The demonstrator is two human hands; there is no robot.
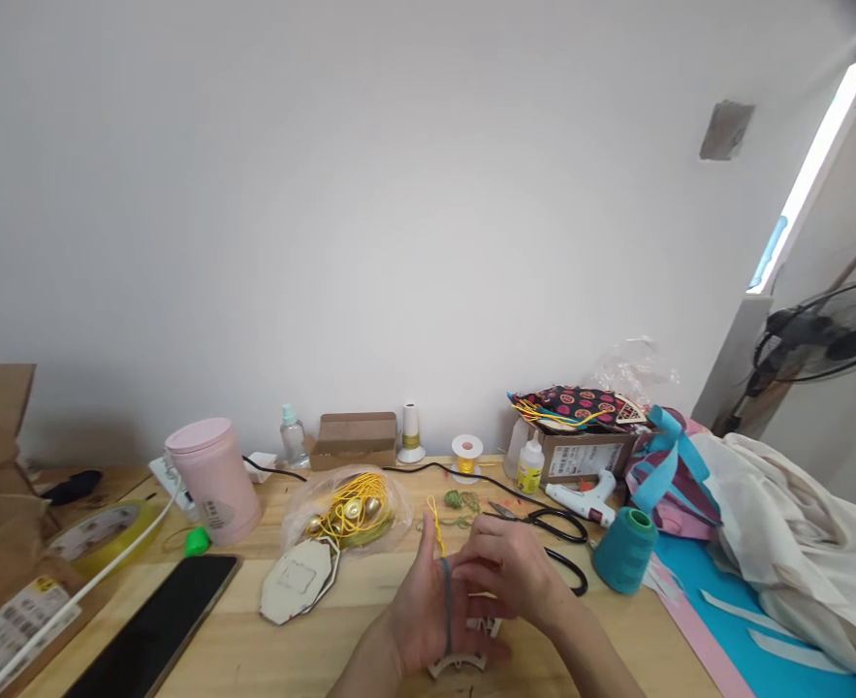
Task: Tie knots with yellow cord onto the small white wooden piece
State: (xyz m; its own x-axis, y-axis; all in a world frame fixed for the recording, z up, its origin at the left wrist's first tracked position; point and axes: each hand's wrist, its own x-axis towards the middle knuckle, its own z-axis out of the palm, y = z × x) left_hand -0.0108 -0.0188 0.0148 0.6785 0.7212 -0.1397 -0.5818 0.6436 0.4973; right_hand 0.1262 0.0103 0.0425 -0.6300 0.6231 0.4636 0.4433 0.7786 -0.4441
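Observation:
A band of teal thread is wound around the palm of my left hand. That hand's thumb points up and its fingers stretch to the right, partly hidden. My right hand is beside it, fingers bent and closed at the wound thread; the strand in them is too fine to make out. Below both hands lies a pale, curved, cut-out piece, mostly covered. A yellow cord shows just behind my left thumb. The teal thread cone stands upright to the right of my right hand.
Black-handled scissors, a glue gun and a glue bottle lie or stand behind my right hand. At left are octagonal pieces, a bag of yellow cord, a phone and a pink cup. Blue sheets lie far right.

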